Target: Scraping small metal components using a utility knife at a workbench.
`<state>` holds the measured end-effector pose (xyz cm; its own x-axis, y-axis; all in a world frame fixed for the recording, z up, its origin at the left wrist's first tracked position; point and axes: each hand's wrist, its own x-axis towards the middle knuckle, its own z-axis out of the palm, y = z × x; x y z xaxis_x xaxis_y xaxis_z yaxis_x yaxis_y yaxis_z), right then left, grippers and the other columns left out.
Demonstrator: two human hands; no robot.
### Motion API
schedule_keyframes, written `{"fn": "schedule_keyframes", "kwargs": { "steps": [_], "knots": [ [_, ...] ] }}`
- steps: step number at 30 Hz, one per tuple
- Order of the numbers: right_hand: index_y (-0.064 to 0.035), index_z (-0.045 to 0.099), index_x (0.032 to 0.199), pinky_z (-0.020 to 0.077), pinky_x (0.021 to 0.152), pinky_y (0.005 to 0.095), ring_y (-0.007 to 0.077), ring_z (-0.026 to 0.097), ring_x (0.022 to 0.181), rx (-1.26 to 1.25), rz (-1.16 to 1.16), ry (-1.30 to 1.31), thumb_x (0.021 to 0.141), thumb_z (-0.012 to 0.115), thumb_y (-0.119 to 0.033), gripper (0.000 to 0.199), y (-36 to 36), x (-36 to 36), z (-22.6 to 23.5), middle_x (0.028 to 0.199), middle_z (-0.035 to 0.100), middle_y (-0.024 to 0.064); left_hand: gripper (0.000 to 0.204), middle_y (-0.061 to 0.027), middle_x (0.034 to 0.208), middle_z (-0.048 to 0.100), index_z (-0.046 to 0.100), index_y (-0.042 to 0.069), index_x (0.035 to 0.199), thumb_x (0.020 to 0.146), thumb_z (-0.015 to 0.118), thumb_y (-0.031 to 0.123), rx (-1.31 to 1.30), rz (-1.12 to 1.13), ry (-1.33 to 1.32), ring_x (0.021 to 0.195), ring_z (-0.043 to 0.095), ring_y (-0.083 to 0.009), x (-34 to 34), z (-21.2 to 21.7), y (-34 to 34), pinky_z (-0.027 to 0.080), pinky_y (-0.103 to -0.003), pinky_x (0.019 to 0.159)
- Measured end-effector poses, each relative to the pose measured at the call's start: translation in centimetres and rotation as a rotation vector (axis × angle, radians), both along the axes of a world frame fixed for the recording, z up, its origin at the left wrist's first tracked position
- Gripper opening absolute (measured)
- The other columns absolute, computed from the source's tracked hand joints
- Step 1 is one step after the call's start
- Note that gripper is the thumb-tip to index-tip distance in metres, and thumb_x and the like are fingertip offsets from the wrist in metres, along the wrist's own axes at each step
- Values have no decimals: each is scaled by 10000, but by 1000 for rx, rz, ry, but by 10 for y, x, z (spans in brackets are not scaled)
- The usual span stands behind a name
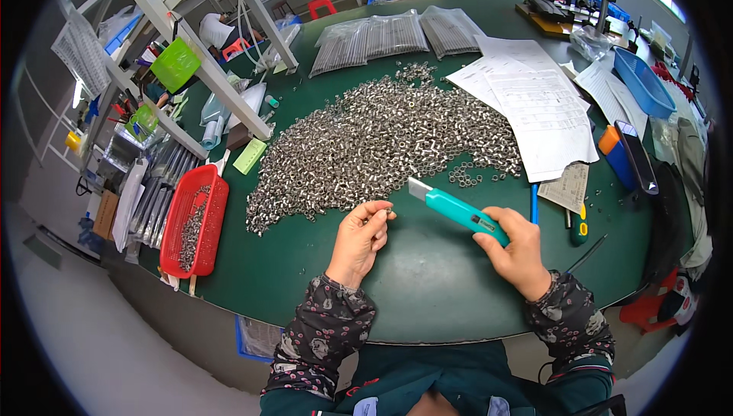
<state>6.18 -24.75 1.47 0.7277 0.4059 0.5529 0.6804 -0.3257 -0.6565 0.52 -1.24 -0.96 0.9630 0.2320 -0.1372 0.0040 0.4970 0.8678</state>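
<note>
Between the thumb and fingertips of my left hand [359, 240] is a small metal ring [388, 211], partly hidden by the fingers. My right hand [517, 248] is wrapped round a teal utility knife [461, 211]. Its blade end points up and left, toward the pile, and stays apart from the ring. Beyond both hands spreads a large heap of small shiny metal rings [366, 141] on the green tabletop [427, 294]. A few loose rings [466, 177] lie at the heap's near right edge.
A red plastic basket [216, 221] with more metal pieces stands at the left. Bagged metal rods [397, 36] lie behind the heap. Papers [546, 118], a blue-and-orange object [615, 158], a phone [637, 158] and a green-yellow-handled tool [580, 231] are on the right. A shelf frame [191, 57] rises at left.
</note>
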Motion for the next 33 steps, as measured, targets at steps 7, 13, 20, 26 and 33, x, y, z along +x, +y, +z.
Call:
{"fn": "schedule_keyframes", "kwargs": {
  "steps": [7, 13, 20, 26, 33],
  "knots": [
    [-27, 569, 865, 421, 508, 326, 281, 540, 581, 14, 22, 38, 679, 648, -163, 243, 3, 3, -4, 690, 551, 124, 157, -55, 809, 534, 530, 6, 971, 830, 507, 70, -41, 12, -11, 521, 382, -27, 0, 1, 1, 295, -141, 396],
    [-29, 574, 862, 425, 525, 334, 287, 546, 598, -36, 33, 60, 681, 640, -169, 238, 2, 2, -2, 705, 558, 129, 159, -39, 789, 513, 533, 11, 972, 830, 510, 77, -17, 6, -14, 539, 384, -31, 0, 1, 0, 304, -152, 410],
    [-27, 577, 871, 434, 548, 332, 287, 555, 623, -32, 57, 76, 682, 638, -175, 248, 3, 2, -3, 734, 570, 129, 127, -25, 773, 497, 527, 29, 939, 838, 509, 102, -50, -8, -40, 534, 379, -33, 1, -1, 0, 302, -153, 414],
    [-21, 584, 876, 439, 576, 334, 285, 568, 657, -62, 140, 227, 690, 639, -198, 263, 2, 2, -6, 765, 583, 138, 121, -24, 783, 520, 519, 39, 929, 855, 484, 127, -38, -49, -72, 529, 386, -35, 0, -1, 0, 304, -157, 406],
    [-19, 592, 876, 435, 581, 329, 281, 571, 664, -118, 194, 378, 699, 634, -231, 279, 1, 2, -4, 742, 590, 144, 167, -22, 784, 511, 519, 18, 986, 849, 489, 110, -64, -40, -62, 534, 389, -35, 1, -1, 0, 309, -157, 408]
  ]
}}
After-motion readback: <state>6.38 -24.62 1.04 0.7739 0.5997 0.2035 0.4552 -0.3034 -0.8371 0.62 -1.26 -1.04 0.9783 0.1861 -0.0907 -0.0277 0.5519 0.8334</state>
